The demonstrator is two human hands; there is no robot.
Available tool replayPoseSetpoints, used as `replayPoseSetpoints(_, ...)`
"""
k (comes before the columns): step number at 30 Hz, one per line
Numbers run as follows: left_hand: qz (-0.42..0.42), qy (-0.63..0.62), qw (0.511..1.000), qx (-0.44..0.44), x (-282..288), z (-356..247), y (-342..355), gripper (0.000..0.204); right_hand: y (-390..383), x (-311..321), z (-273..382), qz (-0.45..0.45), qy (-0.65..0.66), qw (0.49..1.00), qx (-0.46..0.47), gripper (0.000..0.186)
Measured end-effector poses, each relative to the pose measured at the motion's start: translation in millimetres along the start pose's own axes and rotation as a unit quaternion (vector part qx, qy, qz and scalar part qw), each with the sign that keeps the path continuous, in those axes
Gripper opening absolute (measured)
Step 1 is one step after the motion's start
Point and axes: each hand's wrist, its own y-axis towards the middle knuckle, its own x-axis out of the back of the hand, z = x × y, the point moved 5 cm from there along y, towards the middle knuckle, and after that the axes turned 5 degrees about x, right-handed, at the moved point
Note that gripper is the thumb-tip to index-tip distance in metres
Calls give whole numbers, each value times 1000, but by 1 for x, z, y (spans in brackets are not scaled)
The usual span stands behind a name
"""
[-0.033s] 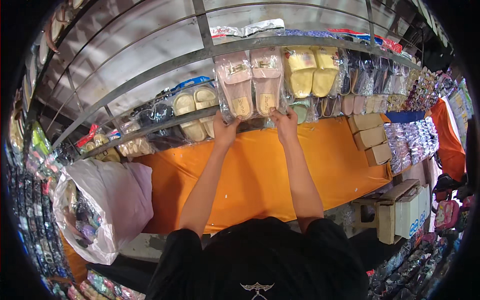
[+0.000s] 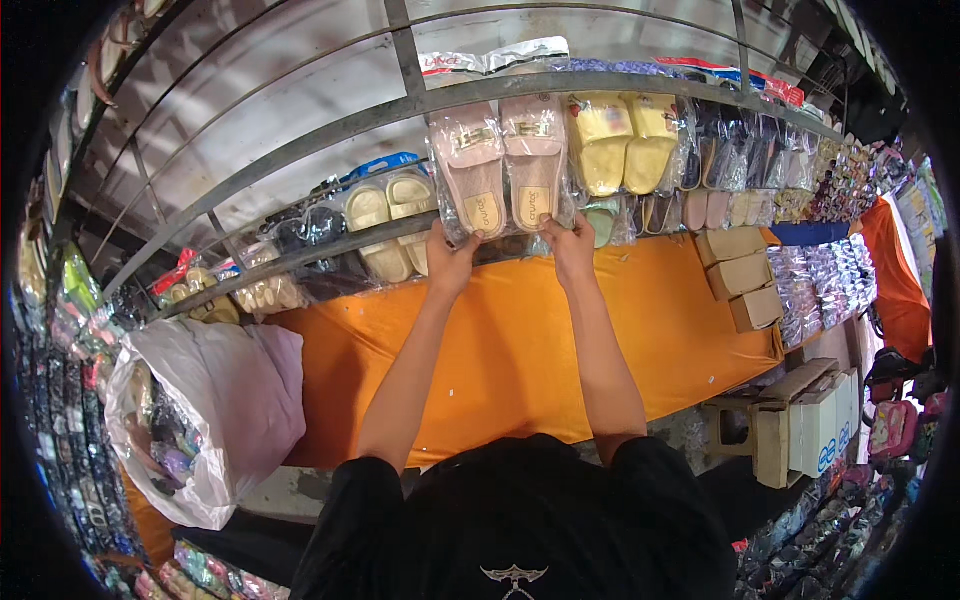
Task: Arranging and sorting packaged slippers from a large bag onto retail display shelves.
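Observation:
A pair of pink slide sandals (image 2: 470, 150) in a clear plastic bag hangs at the metal rack, toes up and heels down. My left hand (image 2: 452, 258) pinches the bag's lower left corner by one heel. At the lower right corner, my right hand (image 2: 571, 246) grips the bag near the other heel, thumb in front. Just right of them hangs a bagged pair of yellow slides (image 2: 603, 150). Cream slides (image 2: 383, 225) in plastic are left of my left hand. Part of a green sandal (image 2: 601, 222) shows beside my right hand.
A curved metal rack bar (image 2: 300, 145) crosses behind the goods. Below lies an orange cloth (image 2: 520, 350), with cardboard boxes (image 2: 738, 275) at its right. A large white sack (image 2: 250, 400) of packaged goods stands left. Lower right are a plastic stool (image 2: 730, 425) and a carton (image 2: 775, 440).

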Motion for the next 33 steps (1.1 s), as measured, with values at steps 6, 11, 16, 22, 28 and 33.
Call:
replayPoseSetpoints(6,-32,27,999,-28,-11,-4,4,35,9,3,8,-25,-46,999,-11,38)
replayPoseSetpoints(11,-48,12,997,-57,-8,5,18,37,10,-5,21,-69,-159,974,142,45)
replayPoseSetpoints(16,-57,90,994,-27,-18,-26,11,36,5,-9,34,-116,-369,893,232,38)
replayPoseSetpoints(22,-76,128,983,-108,-14,-21,24,36,7,-23,41,-128,-416,844,313,38)
replayPoseSetpoints(28,-80,160,978,-106,-13,-21,27,38,11,-22,38,-114,-413,857,287,38)
replayPoseSetpoints(33,-98,194,970,-105,-13,-29,31,38,15,-20,36,-103,-404,863,286,38)
